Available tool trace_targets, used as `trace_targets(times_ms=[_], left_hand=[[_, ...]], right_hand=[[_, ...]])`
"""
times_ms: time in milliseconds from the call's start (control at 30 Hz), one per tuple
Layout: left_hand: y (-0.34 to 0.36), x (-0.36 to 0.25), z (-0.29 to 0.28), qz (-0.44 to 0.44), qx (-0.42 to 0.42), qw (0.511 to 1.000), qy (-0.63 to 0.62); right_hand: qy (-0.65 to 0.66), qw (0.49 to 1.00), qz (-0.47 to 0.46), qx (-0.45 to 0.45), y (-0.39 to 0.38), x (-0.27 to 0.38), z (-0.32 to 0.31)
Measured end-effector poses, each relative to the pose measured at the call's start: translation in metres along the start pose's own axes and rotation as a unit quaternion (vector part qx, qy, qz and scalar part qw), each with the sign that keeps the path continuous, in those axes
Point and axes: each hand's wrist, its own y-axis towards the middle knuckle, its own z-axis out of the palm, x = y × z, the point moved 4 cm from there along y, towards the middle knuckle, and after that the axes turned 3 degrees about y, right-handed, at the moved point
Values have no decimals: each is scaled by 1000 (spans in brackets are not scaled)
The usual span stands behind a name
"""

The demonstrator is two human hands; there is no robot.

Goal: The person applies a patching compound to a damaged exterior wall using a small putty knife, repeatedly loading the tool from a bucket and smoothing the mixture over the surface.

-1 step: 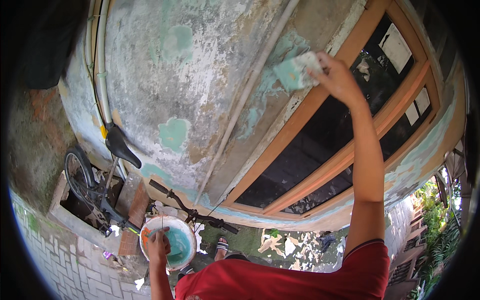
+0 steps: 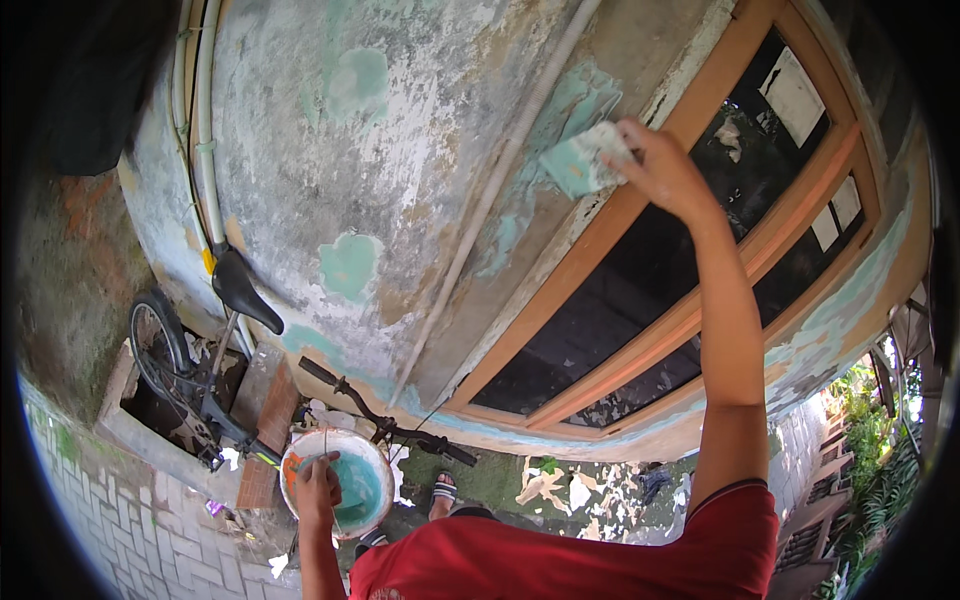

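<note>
1. Lower left: a bicycle (image 2: 215,410) stands beside the bucket (image 2: 381,465), its handlebar (image 2: 405,433) near the rim; bumping either could jolt the other.
2. Lower left of centre: the left hand (image 2: 318,487) is over the bucket, fingers curled; I cannot tell whether they grip its thin handle. If they do, a slack hold could tip the green paste (image 2: 362,490) inside.
3. Upper centre-right: at the wall (image 2: 430,180), the right hand (image 2: 668,175) pinches a flat, green-smeared plate (image 2: 580,165) between thumb and fingers. A loose pinch could drop it; a stray stroke could smear the window frame (image 2: 558,290) just beside.
4. Counts: one bicycle, one bucket, two rounded green patches (image 2: 348,267) centre-left, one plate, two hands; ground flakes (image 2: 580,492) too many to count.
</note>
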Motion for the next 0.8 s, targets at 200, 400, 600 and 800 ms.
trace_targets(times_ms=[200,400,600,800], left_hand=[[-3,-4,6,7,11,1000,22],[-7,-6,1,12,-11,1000,21],[-13,-8,0,16,-15,999,33],[-16,-11,-1,3,-26,999,38]], right_hand=[[-33,980,20,-196,-16,-12,1],[18,996,83,19,-62,11,88],[12,975,137,173,-147,2,263],[-28,978,179,104,-142,-16,322]])
